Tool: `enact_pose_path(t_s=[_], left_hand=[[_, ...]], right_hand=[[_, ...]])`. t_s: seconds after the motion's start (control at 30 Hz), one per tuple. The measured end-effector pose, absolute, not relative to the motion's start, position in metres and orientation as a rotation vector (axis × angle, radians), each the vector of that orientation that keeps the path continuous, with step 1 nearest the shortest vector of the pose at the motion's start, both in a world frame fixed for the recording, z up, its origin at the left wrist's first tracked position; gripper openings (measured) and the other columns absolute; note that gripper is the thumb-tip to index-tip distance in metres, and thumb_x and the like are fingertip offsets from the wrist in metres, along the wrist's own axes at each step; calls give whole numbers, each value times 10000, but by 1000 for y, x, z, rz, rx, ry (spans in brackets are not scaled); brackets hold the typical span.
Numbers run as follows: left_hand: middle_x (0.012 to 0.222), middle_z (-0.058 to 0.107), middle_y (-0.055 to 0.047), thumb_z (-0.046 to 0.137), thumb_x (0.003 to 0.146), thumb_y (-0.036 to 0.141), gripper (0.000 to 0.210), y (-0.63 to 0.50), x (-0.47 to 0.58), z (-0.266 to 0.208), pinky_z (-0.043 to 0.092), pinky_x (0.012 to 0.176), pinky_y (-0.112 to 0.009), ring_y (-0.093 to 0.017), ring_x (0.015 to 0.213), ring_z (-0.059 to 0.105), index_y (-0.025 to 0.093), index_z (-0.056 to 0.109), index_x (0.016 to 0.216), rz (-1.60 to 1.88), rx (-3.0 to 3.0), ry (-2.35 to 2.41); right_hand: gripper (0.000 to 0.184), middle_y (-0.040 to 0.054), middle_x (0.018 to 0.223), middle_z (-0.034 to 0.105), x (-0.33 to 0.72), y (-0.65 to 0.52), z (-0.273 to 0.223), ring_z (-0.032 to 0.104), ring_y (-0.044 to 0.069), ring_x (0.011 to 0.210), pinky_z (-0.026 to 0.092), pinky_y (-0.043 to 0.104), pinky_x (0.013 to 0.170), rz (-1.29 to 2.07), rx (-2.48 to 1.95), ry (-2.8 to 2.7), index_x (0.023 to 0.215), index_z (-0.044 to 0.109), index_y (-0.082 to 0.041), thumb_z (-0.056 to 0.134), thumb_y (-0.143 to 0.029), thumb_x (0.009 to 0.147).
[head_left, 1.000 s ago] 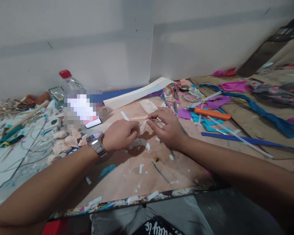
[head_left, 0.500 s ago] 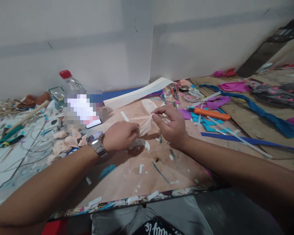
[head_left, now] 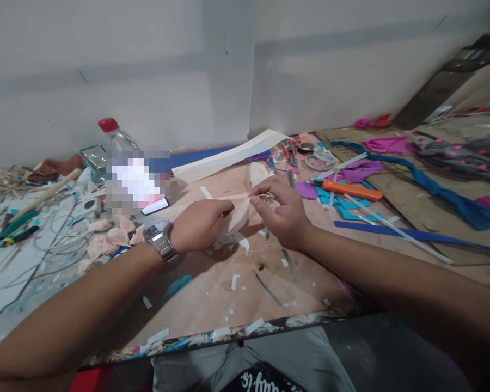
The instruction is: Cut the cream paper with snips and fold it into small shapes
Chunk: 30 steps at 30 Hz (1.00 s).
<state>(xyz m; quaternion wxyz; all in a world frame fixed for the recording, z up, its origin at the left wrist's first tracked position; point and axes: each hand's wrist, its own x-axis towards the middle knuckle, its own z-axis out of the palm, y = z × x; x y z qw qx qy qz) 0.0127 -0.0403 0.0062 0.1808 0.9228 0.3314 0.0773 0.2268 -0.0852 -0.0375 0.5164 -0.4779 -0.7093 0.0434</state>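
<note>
A thin, pale peach strip of what looks like crepe paper (head_left: 240, 215) is stretched between my two hands above the wooden tabletop (head_left: 212, 294). My left hand (head_left: 200, 224), with a metal watch (head_left: 161, 239) on its wrist, is closed on the strip's left part, thumb on top. Thumb and forefinger of my right hand (head_left: 281, 211) pinch the strip's upper right end, where it is gathered to a point. Part of the strip is hidden behind my left fingers. Beneath it lie white scraps (head_left: 242, 243), and a pale piece (head_left: 259, 173) lies just behind my right hand.
At right lie an orange cutter knife (head_left: 353, 189), blue paper pieces (head_left: 347, 207) and a long blue strip (head_left: 433, 185). A lit phone (head_left: 157, 206) leans by a red-capped bottle (head_left: 108, 124). Peach petal-like pieces (head_left: 116, 237), cables and green-handled pliers (head_left: 18, 228) lie at left.
The paper strip's surface between my hands is flatter and broader than before. My right hand has shifted slightly left; my left hand's grip has turned a little.
</note>
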Motion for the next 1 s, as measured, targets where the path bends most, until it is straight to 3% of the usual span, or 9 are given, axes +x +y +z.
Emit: enact_pose_path(t_s=[0.1, 0.2, 0.3, 0.53, 1.0], left_hand=[[838, 712, -25, 425, 937, 193, 233, -41, 11, 7, 386, 686, -291, -174, 734, 602, 197, 657, 954, 324, 2553, 887], [861, 697, -34, 364, 1036, 325, 330, -41, 10, 7, 384, 700, -292, -170, 755, 590, 184, 645, 937, 407, 2547, 808], [813, 687, -27, 403, 1038, 411, 362, -41, 10, 7, 375, 692, -290, -163, 723, 578, 181, 661, 929, 377, 2568, 784], [706, 638, -1, 471, 942, 222, 204, -42, 11, 5, 328, 625, -277, -132, 613, 512, 180, 647, 848, 351, 2599, 817], [685, 623, -11, 455, 889, 228, 168, -42, 13, 3, 297, 612, -291, -143, 611, 503, 188, 580, 784, 125, 2667, 838]], right_hand=[[74, 52, 885, 715, 224, -86, -37, 631, 255, 918, 452, 439, 889, 147, -1129, -1862, 907, 690, -234, 629, -275, 920], [70, 55, 869, 725, 222, -85, -37, 634, 244, 901, 441, 432, 889, 179, -1088, -1963, 915, 699, -221, 639, -255, 918], [78, 56, 868, 733, 221, -85, -39, 634, 243, 905, 431, 428, 884, 189, -1081, -2017, 918, 706, -221, 643, -267, 924], [59, 50, 879, 738, 221, -86, -38, 639, 245, 920, 433, 432, 900, 152, -1091, -1962, 928, 705, -222, 653, -249, 929], [38, 40, 911, 725, 226, -80, -44, 645, 240, 912, 464, 428, 882, 179, -1145, -1810, 922, 711, -226, 676, -229, 908]])
